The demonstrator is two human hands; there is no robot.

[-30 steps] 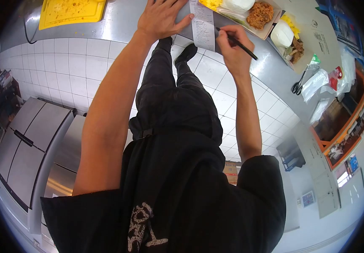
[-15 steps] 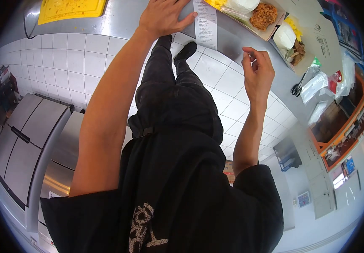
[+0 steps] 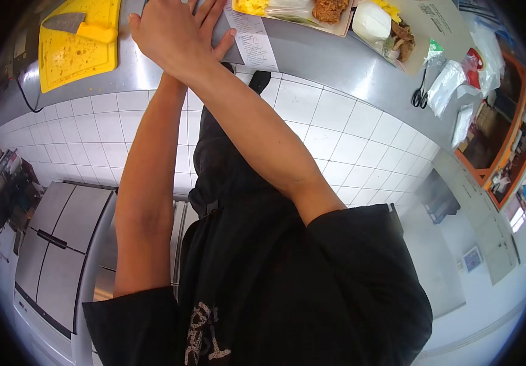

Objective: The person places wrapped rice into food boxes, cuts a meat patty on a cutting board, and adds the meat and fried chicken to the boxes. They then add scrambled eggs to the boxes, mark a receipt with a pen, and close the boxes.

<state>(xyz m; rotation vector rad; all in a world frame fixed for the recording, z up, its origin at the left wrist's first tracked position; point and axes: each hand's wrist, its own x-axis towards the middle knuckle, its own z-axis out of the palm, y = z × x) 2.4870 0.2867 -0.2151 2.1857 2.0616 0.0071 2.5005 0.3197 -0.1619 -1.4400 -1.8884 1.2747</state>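
My left hand [image 3: 211, 25] lies on the steel counter beside a long printed receipt [image 3: 252, 44], its visible fingers spread and thumb apart. My right arm crosses over the left one. At the top edge, my right hand [image 3: 168, 33] reaches left past my left wrist; its thumb sticks out, while the other fingers are out of sight, so what it holds, if anything, is hidden. Further left, a knife [image 3: 97, 32] with a yellow handle rests on a stained yellow cutting board [image 3: 80, 64].
To the right stand two open meal boxes: one with fried chicken [image 3: 331, 10], one with a white rice mound [image 3: 371, 22] and meat pieces [image 3: 402, 41]. Scissors [image 3: 419, 97] and clear plastic packets [image 3: 446, 87] lie near the counter's [image 3: 318, 52] right end. White tiles [image 3: 299, 100] cover the floor.
My right hand has swung from the right side across to the left, over my left arm. The view has shifted, so the knife now shows and the meal boxes sit further left in view.
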